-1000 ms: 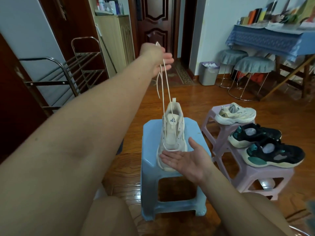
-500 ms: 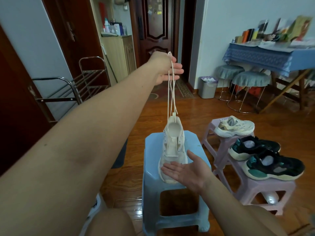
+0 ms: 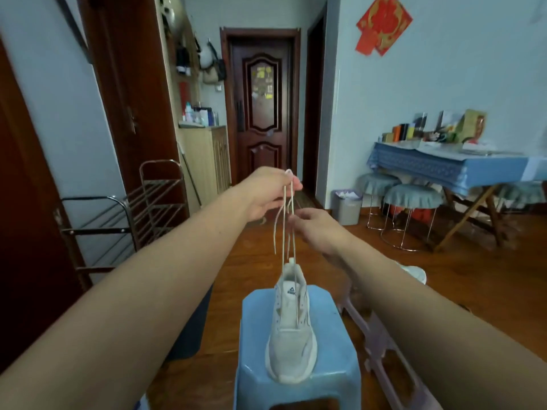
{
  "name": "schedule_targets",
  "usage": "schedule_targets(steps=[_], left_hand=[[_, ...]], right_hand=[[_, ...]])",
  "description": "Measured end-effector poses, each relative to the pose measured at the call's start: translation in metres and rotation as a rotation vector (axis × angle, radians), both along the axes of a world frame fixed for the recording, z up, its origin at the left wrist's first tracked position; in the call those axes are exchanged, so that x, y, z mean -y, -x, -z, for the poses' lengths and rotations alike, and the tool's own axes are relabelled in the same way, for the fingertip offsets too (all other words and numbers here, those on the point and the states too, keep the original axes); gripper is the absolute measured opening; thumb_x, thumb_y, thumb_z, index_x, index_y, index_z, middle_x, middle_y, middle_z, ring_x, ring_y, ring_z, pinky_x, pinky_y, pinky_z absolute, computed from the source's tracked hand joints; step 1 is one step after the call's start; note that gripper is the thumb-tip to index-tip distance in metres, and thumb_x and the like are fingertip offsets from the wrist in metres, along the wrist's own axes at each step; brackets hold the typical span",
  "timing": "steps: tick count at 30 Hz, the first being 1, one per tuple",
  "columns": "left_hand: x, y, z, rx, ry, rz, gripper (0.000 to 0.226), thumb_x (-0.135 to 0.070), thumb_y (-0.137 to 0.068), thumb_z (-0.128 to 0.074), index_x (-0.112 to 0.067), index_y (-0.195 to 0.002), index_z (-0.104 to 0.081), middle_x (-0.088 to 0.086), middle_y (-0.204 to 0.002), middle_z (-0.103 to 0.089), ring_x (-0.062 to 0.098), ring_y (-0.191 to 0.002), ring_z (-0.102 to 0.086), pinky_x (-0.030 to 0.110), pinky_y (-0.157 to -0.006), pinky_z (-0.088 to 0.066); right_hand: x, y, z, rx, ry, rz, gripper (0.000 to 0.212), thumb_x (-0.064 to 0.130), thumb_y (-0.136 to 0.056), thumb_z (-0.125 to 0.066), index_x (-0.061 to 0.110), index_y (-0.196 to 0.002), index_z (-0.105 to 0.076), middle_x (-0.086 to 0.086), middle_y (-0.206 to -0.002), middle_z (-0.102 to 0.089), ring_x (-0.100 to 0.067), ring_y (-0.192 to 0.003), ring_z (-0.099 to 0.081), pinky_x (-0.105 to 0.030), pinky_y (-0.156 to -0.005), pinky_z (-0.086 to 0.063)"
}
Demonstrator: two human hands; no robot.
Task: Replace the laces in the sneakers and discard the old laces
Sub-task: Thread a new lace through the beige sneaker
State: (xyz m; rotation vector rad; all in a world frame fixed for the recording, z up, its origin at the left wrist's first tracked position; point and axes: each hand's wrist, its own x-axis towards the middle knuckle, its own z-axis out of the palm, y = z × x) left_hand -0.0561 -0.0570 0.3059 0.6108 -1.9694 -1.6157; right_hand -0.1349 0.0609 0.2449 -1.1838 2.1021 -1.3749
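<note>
Two strands of thin cream lace [image 3: 284,220] are pinched high by the left hand [image 3: 264,193]; the right hand [image 3: 318,225], fingers curled, closes just below that pinch, its hold unclear. Below, the pale grey mesh sneaker [image 3: 291,329] could be tipped off the light-blue plastic stool [image 3: 334,344] if a snagged eyelet is tugged.

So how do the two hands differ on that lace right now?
The left hand is higher and holds the lace at its top loop; the right hand is lower, at the hanging strands. The left hand plainly pinches; the right hand's grip cannot be told. Both are raised above the white sneaker.

Small dark logo on sneaker [image 3: 291,327] tongue (lettering too blurred to read), no other legible text
</note>
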Motion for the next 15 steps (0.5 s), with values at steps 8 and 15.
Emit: schedule_targets(steps=[8, 15], left_hand=[[-0.017, -0.018, -0.055, -0.025, 0.102, -0.054, 0.025, -0.008, -0.101, -0.05, -0.009, -0.089, -0.071, 0.01, -0.081, -0.068, 0.021, -0.076, -0.066, 0.041, -0.086, -0.061], [-0.018, -0.03, -0.14, -0.111, 0.186, -0.122, 0.024, -0.018, -0.106, -0.047, -0.012, -0.094, -0.067, 0.005, -0.091, -0.074, 0.02, -0.09, -0.073, 0.033, -0.077, -0.057]], right_hand=[[0.011, -0.006, -0.088, 0.169, 0.246, -0.012, 0.032, 0.019, -0.107, -0.046, 0.009, -0.084, -0.066, -0.004, -0.067, -0.059, -0.015, -0.058, -0.057, -0.031, -0.064, -0.056], [0.001, -0.006, -0.2, 0.17, 0.451, 0.019, 0.025, 0.018, -0.106, -0.045, 0.011, -0.088, -0.062, -0.003, -0.067, -0.056, -0.013, -0.056, -0.056, -0.027, -0.062, -0.057]])
